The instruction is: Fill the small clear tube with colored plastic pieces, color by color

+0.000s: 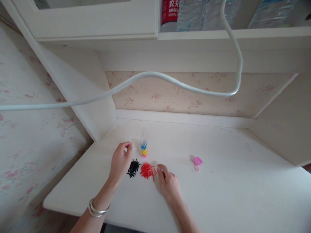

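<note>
On the white desk (218, 194) lie a small pile of black sticks (133, 168) and, right of it, a pile of red sticks (147, 170). Behind them stands a little clear jar (143, 147) with blue and yellow pieces inside. My left hand (120, 160) rests just left of the black pile, its fingers curled in a pinch near the jar; what they hold is too small to make out. My right hand (168, 183) lies on the desk right of the red pile, fingers curled, fingertips touching the pile's edge.
A pink lid (197, 161) lies to the right on the desk. A white cable (155, 77) hangs across the alcove. Water bottles (194, 13) stand on the shelf above. Cabinet walls close in left and right; the desk's front edge is near my wrists.
</note>
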`<act>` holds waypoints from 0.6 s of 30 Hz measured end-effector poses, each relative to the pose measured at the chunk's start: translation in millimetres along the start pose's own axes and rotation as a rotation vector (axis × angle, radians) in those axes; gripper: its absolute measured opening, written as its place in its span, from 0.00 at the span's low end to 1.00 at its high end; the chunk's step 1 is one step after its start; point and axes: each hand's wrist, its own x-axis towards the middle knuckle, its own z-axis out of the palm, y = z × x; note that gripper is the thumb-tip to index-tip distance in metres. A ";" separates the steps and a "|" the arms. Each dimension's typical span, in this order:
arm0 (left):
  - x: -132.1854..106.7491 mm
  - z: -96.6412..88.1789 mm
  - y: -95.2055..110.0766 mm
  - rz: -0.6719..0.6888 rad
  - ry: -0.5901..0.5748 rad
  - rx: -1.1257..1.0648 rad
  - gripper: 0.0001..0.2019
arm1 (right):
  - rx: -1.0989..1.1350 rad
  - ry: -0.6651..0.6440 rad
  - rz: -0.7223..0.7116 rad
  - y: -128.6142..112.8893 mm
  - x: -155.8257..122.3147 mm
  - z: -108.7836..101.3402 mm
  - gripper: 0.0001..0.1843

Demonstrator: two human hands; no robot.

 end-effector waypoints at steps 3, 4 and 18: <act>-23.5 -15.0 -26.1 -0.078 -0.028 0.056 0.16 | -0.016 -0.004 -0.004 0.4 -0.5 1.5 0.24; -31.9 -20.2 -36.3 -0.092 -0.030 0.086 0.16 | -0.027 -0.008 -0.009 1.0 -0.8 2.3 0.24; -75.6 -58.3 -104.3 -0.175 -0.154 0.456 0.13 | -0.260 -0.071 -0.226 -71.6 -19.1 39.0 0.17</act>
